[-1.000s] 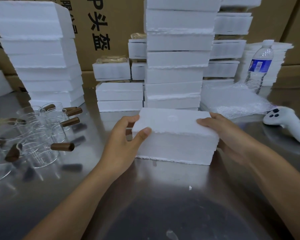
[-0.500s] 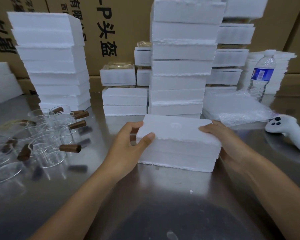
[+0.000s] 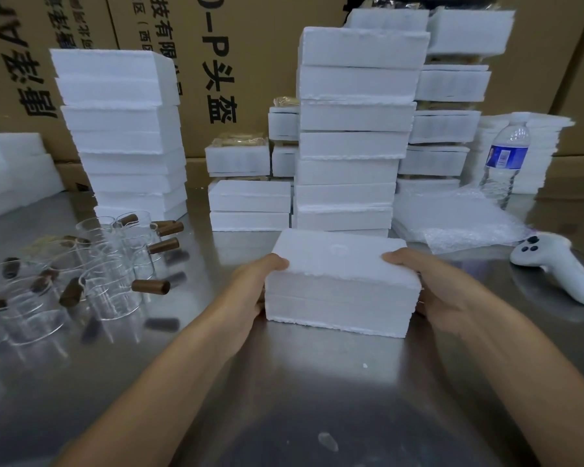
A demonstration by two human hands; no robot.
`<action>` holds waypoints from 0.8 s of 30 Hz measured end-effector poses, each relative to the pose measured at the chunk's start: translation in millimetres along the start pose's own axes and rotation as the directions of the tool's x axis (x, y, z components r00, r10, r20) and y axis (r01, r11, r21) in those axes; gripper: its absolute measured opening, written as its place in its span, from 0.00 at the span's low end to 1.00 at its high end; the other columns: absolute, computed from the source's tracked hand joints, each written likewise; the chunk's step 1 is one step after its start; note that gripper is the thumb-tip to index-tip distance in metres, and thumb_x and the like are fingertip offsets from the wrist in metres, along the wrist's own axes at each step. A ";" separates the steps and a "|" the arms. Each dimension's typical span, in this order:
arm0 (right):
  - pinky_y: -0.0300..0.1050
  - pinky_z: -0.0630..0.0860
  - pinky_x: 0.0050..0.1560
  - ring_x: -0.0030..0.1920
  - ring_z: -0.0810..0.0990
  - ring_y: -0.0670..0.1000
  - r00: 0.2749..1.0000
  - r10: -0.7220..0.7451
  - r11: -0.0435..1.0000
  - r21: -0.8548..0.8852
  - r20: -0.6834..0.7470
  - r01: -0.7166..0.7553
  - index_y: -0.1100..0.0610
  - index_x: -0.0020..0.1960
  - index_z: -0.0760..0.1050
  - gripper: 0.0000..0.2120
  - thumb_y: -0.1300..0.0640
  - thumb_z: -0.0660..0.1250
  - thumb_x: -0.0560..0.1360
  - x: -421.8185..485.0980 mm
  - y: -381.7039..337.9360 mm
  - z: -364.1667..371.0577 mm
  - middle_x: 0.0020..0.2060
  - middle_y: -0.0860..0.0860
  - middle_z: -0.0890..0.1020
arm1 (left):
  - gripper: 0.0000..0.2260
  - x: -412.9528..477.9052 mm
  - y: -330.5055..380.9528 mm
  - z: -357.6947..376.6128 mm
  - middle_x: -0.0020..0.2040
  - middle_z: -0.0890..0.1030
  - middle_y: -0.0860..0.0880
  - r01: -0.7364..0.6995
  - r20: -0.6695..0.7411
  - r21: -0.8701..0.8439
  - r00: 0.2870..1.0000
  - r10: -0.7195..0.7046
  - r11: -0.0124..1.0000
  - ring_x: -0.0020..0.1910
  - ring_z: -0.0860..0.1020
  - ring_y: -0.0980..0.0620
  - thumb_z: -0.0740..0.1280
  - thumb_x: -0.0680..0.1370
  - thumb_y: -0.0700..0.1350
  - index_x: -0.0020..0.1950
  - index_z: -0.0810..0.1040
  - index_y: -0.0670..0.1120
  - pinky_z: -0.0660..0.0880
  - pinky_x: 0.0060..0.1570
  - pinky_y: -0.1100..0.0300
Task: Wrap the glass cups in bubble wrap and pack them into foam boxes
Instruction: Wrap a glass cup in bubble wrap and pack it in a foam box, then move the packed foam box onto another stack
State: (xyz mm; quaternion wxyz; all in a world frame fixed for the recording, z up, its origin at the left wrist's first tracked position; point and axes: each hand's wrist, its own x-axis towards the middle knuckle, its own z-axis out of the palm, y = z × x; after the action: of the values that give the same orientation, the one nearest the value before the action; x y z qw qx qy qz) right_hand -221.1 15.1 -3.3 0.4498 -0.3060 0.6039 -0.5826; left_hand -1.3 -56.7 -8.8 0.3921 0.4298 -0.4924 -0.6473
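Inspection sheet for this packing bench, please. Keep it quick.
Surface: reflective metal table, with a few white crumbs on it.
Job's things: foam box front centre; glass cups with brown handles grouped at left, unwrapped; bubble wrap at right; foam box stacks behind.
Clutter: water bottle upright; white controller lying at right.
Hands: left hand and right hand grip the foam box's ends.
Cables: nothing seen.
Surroundings: printed cardboard cartons along the back.

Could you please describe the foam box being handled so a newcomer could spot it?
Find the tall middle stack of foam boxes on the steel table. Just in front stands a single foam box. Unlike the rest, it is gripped at its ends by the left hand and right hand.
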 end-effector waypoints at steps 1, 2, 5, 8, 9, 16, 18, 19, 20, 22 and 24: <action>0.37 0.65 0.23 0.20 0.72 0.44 1.000 -0.015 0.999 0.034 0.018 0.014 0.56 0.43 0.76 0.04 0.56 0.69 0.71 -1.5 1.1 1.3 0.24 0.48 0.78 | 0.06 -1.4 0.6 -0.4 0.42 0.85 0.48 0.000 0.003 -0.021 1.000 0.000 1.000 0.46 0.80 0.48 0.67 0.74 0.45 0.48 0.79 0.45 0.73 0.57 0.54; 0.35 0.66 0.21 0.21 0.73 0.44 0.999 -0.032 0.997 0.068 0.041 0.030 0.57 0.44 0.77 0.05 0.57 0.69 0.71 -3.5 1.7 3.5 0.26 0.48 0.79 | 0.06 -2.6 1.4 -1.4 0.39 0.85 0.49 -0.004 0.009 -0.053 1.000 0.005 0.999 0.46 0.80 0.47 0.66 0.74 0.44 0.48 0.79 0.45 0.73 0.57 0.53; 0.36 0.75 0.28 0.35 0.83 0.47 0.984 -0.120 0.985 0.137 0.131 0.102 0.57 0.51 0.79 0.12 0.56 0.71 0.68 -7.6 5.1 10.8 0.42 0.52 0.85 | 0.06 -2.8 7.0 -8.4 0.39 0.85 0.50 -0.033 0.019 -0.128 0.999 0.035 0.991 0.49 0.80 0.46 0.67 0.74 0.45 0.50 0.78 0.47 0.74 0.56 0.49; 0.42 0.78 0.45 0.49 0.83 0.51 0.963 -0.210 0.968 0.172 0.167 0.182 0.54 0.50 0.81 0.17 0.50 0.73 0.63 -7.8 11.7 17.0 0.50 0.52 0.84 | 0.08 -3.0 15.1 -18.3 0.42 0.85 0.50 -0.049 0.002 -0.117 0.999 0.050 0.992 0.48 0.80 0.47 0.69 0.73 0.46 0.51 0.78 0.48 0.78 0.44 0.52; 0.44 0.77 0.48 0.52 0.82 0.51 0.958 -0.228 0.966 0.162 0.171 0.201 0.53 0.52 0.81 0.19 0.48 0.73 0.63 -7.4 14.4 19.2 0.52 0.51 0.84 | 0.09 -2.5 17.4 -21.0 0.42 0.84 0.50 -0.047 -0.008 -0.106 0.999 0.047 0.993 0.47 0.80 0.48 0.70 0.73 0.47 0.51 0.78 0.48 0.78 0.41 0.53; 0.55 0.66 0.67 0.62 0.76 0.47 0.943 -0.263 0.964 0.095 0.203 0.249 0.45 0.55 0.80 0.18 0.39 0.69 0.69 -5.6 21.3 28.7 0.57 0.44 0.81 | 0.24 0.7 38.5 -49.5 0.44 0.86 0.51 -0.019 0.077 0.014 0.997 0.018 1.000 0.40 0.84 0.53 0.74 0.60 0.52 0.53 0.78 0.48 0.78 0.39 0.56; 0.55 0.67 0.66 0.60 0.78 0.46 0.942 -0.269 0.963 0.055 0.198 0.264 0.46 0.55 0.81 0.18 0.40 0.67 0.68 -8.4 21.9 30.6 0.56 0.44 0.82 | 0.23 1.1 44.4 -60.1 0.44 0.86 0.50 -0.020 0.087 0.013 0.996 0.019 1.000 0.38 0.84 0.54 0.74 0.59 0.51 0.53 0.79 0.47 0.77 0.38 0.56; 0.53 0.68 0.65 0.58 0.79 0.45 0.940 -0.273 0.962 0.039 0.205 0.271 0.46 0.55 0.81 0.21 0.39 0.68 0.66 -9.5 23.2 32.5 0.55 0.44 0.82 | 0.24 1.8 47.6 -64.9 0.44 0.86 0.50 -0.015 0.083 0.006 0.996 0.015 1.000 0.38 0.84 0.53 0.74 0.60 0.50 0.54 0.78 0.47 0.77 0.38 0.56; 0.52 0.69 0.63 0.56 0.80 0.44 0.938 -0.275 0.961 0.029 0.209 0.275 0.47 0.56 0.80 0.25 0.38 0.69 0.62 -9.7 25.3 33.8 0.54 0.44 0.83 | 0.24 3.8 51.3 -69.7 0.44 0.86 0.50 -0.011 0.074 -0.005 0.997 0.011 1.000 0.41 0.84 0.51 0.74 0.59 0.49 0.54 0.78 0.47 0.77 0.39 0.55; 0.48 0.72 0.59 0.54 0.81 0.43 0.940 -0.276 0.960 0.002 0.200 0.281 0.48 0.57 0.78 0.26 0.40 0.71 0.61 -9.8 30.4 38.0 0.53 0.44 0.83 | 0.25 8.0 61.6 -80.1 0.47 0.85 0.47 -0.001 0.058 -0.080 0.998 0.006 0.997 0.50 0.81 0.46 0.75 0.60 0.47 0.56 0.78 0.48 0.78 0.46 0.49; 0.37 0.74 0.52 0.51 0.80 0.40 0.929 -0.331 0.924 -0.143 0.169 0.355 0.48 0.55 0.78 0.14 0.51 0.72 0.70 -9.0 36.6 42.4 0.51 0.45 0.83 | 0.24 11.0 77.5 -91.2 0.52 0.83 0.45 -0.014 0.045 -0.198 0.999 0.024 0.980 0.55 0.78 0.42 0.74 0.62 0.46 0.58 0.78 0.49 0.74 0.56 0.42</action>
State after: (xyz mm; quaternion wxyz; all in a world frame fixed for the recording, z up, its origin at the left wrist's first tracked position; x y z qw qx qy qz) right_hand -173.6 9.9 -33.9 0.3546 -0.4849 0.5551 -0.5753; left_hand 87.6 -110.4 51.5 0.4274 0.3686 -0.4389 -0.6992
